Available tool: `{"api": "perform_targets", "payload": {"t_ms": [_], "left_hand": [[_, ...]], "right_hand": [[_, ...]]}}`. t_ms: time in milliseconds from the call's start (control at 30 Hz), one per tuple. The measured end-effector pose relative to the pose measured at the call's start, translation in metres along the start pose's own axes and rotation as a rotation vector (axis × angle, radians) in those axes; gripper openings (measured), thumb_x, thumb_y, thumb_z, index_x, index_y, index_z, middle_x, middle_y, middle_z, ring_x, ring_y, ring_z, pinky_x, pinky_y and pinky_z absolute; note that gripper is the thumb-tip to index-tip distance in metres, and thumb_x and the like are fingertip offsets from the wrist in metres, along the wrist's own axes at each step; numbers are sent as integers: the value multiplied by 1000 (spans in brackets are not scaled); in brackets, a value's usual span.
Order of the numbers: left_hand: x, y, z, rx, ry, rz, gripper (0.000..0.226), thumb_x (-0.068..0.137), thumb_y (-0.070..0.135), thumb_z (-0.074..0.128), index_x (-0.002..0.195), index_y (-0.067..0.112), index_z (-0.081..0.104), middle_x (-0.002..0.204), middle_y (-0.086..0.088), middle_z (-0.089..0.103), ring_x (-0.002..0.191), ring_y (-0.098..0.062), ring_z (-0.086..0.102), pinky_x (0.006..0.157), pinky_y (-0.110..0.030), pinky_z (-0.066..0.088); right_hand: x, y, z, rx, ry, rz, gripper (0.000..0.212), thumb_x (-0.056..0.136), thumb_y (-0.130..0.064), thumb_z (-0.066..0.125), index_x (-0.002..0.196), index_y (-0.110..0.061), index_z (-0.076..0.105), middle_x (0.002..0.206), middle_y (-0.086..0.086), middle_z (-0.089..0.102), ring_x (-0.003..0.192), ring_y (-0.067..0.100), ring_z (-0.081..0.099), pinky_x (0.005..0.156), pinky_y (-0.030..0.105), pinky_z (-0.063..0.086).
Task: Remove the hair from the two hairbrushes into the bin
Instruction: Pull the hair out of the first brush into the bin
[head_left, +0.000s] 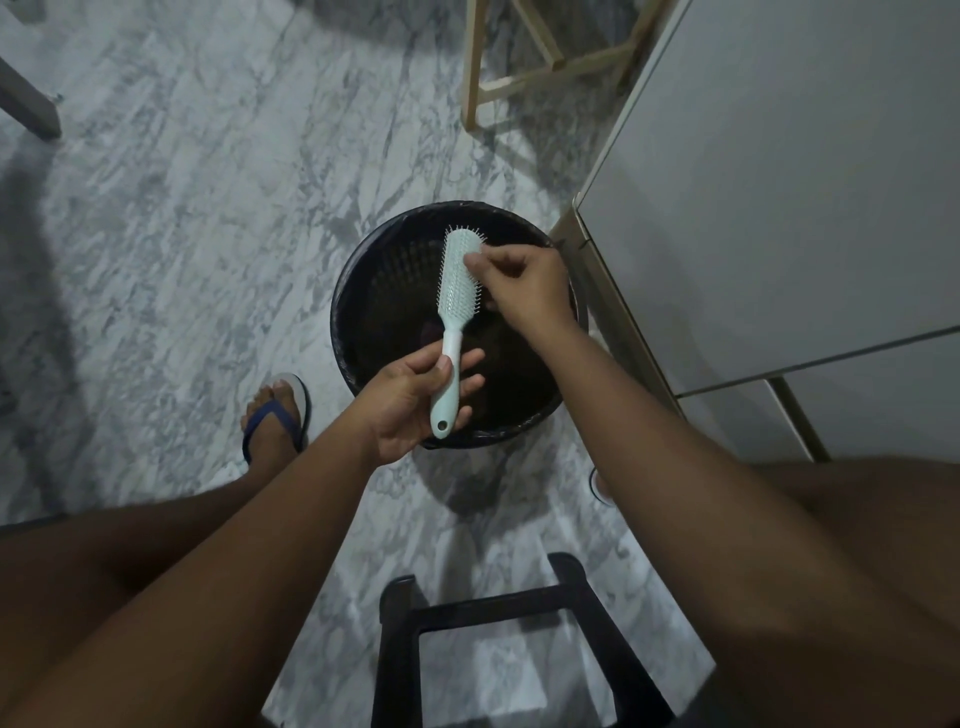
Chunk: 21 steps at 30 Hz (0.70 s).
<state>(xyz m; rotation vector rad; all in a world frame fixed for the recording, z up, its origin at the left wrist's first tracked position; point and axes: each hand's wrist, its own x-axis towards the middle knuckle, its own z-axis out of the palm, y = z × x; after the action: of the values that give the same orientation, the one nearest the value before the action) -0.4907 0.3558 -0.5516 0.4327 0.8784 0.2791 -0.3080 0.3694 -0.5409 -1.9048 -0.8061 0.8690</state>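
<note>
A pale mint hairbrush (457, 283) is held over the round black bin (363, 291), bristles facing up, head pointing away from me. My left hand (410, 405) grips its handle near the end. My right hand (519, 283) has its fingertips pinched at the bristles near the top right of the brush head. Whether any hair is between those fingertips is too small to tell. The bin has a black liner and its inside is dark. Only one hairbrush is in view.
A white cabinet (779, 182) stands right of the bin, almost touching its rim. A pale wooden stool frame (519, 78) is behind the bin. A black stool frame (498, 639) sits between my legs. My left foot in a blue flip-flop (275, 415) rests on the marble floor.
</note>
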Motion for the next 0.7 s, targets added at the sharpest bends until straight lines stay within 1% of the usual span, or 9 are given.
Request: {"api": "perform_targets", "payload": {"t_ms": [67,133,233,333,400,467,533,600,700], "left_hand": [[0,-2,1,2,3,-4,33,104,13,47,133,22,59,129,-1,70,100,-16,72,77,-39,59],[1,-3,-1,-11,31,-4,33,105,14,46,135,21,57,127,0,71,99,-15,72,76,-39,60],[1,-3,-8,-49,82,9,35,105,16,45,139,18,54,124,1,72,98,-14,72,72,-38,61],[1,0,-11,-34,92,22,35,105,17,46,139,19,55,124,1,72,97,-14,72,74,-36,60],[2,2,-9,-25,85,29,35,105,16,46,139,18,55,123,1,72,95,-13,72,75,-34,59],[4,4,-4,-31,64,27,35,105,15,45,138,18,55,124,1,72,93,-13,71,73,-33,58],[4,5,-1,-57,38,20,33,105,13,45,135,18,57,125,-1,71,90,-13,70,71,-31,57],[4,6,1,-96,16,22,32,104,12,46,133,17,58,126,-3,71,86,-13,69,69,-30,56],[5,7,1,-115,7,28,31,104,11,46,132,17,58,126,-3,71,85,-13,68,67,-30,56]], "right_hand": [[2,-3,-2,-124,64,-72,19,88,-31,74,93,-14,80,87,-5,78,78,5,72,83,34,60],[5,-10,-5,-83,78,-32,21,96,-28,65,90,-10,76,79,-4,76,66,4,71,73,28,61],[7,-16,-13,167,65,135,24,104,-25,52,93,-9,67,80,0,74,60,7,70,57,23,57],[4,-7,-14,142,9,156,25,106,-22,46,106,-5,65,87,4,72,66,11,68,55,25,58],[-1,3,-11,103,-107,93,28,99,-19,59,126,-10,60,101,7,69,77,14,69,61,29,61],[-5,8,-9,56,-219,11,61,85,-17,78,139,-22,51,112,5,64,84,14,71,70,29,63],[-4,8,-6,19,-256,-31,73,74,-11,87,139,-19,54,109,3,67,85,9,72,82,27,62],[2,6,-5,32,-219,-32,52,75,-6,85,124,-9,66,99,7,75,88,11,74,86,31,61],[7,0,-6,95,-152,23,21,89,0,70,110,-1,71,98,17,75,79,15,75,72,24,62]]}}
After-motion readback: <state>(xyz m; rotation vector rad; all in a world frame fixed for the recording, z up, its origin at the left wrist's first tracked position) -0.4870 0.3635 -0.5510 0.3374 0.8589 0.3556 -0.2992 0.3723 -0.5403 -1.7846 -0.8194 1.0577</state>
